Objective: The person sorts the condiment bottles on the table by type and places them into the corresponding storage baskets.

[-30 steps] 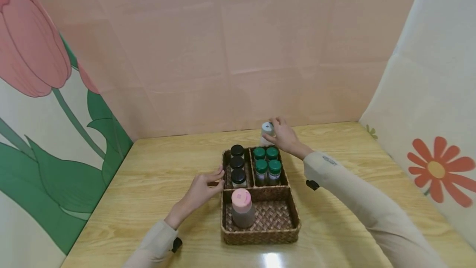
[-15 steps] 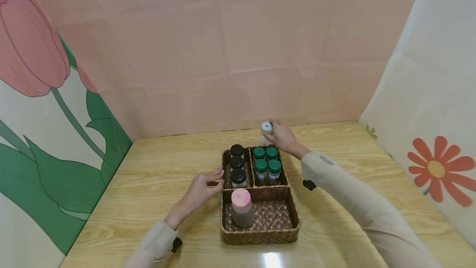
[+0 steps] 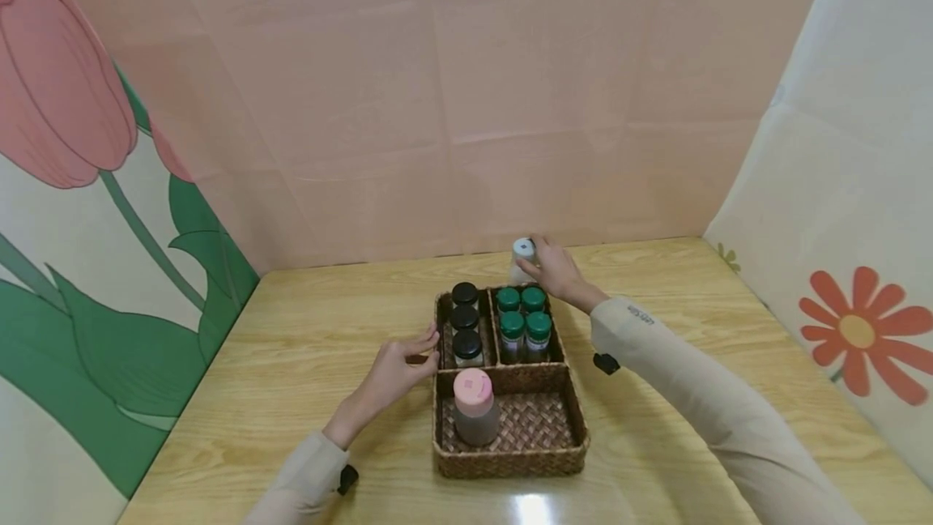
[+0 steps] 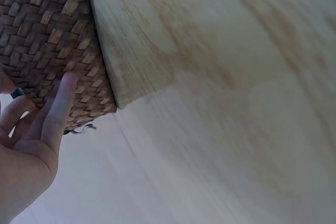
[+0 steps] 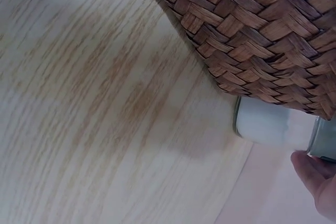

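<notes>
A brown woven basket (image 3: 510, 464) with three compartments stands on the table. My left hand (image 3: 397, 371) touches its left side, fingertips against the weave; in the left wrist view one finger lies straight along the basket wall (image 4: 47, 19). Just behind the basket's far end, my right hand (image 3: 557, 270) holds a clear jar of white contents with a pale blue lid (image 3: 523, 249), thumb and fingers around its upper part. The right wrist view shows this jar (image 5: 270, 124) standing on the table, partly hidden by the basket.
Jars with black lids (image 3: 466, 343) fill the back left compartment. Several green-lidded jars (image 3: 538, 325) stand in the back right one. A pink-lidded jar (image 3: 474, 395) stands left in the front compartment. Behind the wooden table (image 3: 313, 330) hangs a pink backdrop (image 3: 408, 104).
My right hand has settled its fingers slightly lower on the pale-lidded jar, and the right sleeve has shifted slightly left. The left hand and the basket have stayed put.
</notes>
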Action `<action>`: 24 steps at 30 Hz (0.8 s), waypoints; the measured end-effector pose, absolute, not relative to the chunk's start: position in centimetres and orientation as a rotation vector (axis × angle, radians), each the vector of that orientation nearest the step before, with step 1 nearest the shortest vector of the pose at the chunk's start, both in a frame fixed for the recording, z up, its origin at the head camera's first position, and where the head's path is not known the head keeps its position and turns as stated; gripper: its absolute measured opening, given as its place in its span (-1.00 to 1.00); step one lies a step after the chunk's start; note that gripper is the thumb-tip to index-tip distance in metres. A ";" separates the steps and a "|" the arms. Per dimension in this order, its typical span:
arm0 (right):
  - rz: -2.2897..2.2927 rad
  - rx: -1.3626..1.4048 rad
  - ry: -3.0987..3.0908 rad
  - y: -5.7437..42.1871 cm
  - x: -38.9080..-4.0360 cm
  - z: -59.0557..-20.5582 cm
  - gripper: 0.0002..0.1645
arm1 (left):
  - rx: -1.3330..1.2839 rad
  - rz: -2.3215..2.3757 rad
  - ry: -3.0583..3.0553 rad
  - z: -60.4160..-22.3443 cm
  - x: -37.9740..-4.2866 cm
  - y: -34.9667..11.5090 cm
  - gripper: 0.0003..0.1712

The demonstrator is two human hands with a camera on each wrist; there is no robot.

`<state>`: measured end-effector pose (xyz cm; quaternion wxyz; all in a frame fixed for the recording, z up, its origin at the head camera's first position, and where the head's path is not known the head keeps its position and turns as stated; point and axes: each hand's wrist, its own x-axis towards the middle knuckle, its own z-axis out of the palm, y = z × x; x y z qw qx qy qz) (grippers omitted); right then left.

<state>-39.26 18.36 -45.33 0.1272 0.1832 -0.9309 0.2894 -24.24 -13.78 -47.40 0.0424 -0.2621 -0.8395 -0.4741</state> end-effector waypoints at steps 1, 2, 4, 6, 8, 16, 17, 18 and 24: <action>0.847 0.532 -2.703 18.3 -39.3 -45.4 -0.39 | -0.801 -1.443 -2.565 -47.4 -24.3 -13.8 -0.60; 0.849 0.536 -2.695 18.3 -39.3 -45.4 -0.40 | -0.802 -1.437 -2.560 -47.4 -24.3 -13.8 -0.61; 0.851 0.540 -2.682 18.3 -39.3 -45.5 -0.39 | -0.795 -1.424 -2.561 -47.5 -24.4 -13.7 -0.61; 0.851 0.541 -2.676 18.3 -39.3 -45.5 -0.39 | -0.789 -1.413 -2.566 -47.5 -24.5 -13.7 -0.61; 0.851 0.543 -2.674 18.2 -39.4 -45.4 -0.39 | -0.784 -1.415 -2.571 -47.5 -24.5 -13.7 -0.61; 0.865 0.532 -2.668 18.1 -39.2 -45.4 -0.41 | -0.789 -1.426 -2.579 -47.3 -24.5 -13.7 -0.60; 0.865 0.531 -2.667 18.1 -39.2 -45.4 -0.41 | -0.799 -1.419 -2.573 -47.4 -24.5 -13.7 -0.60; 0.868 0.530 -2.665 18.2 -39.3 -45.5 -0.41 | -0.804 -1.418 -2.570 -47.4 -24.5 -13.7 -0.60; 0.876 0.539 -2.625 18.4 -39.3 -45.3 -0.37 | -0.801 -1.425 -2.575 -47.3 -24.5 -13.7 -0.60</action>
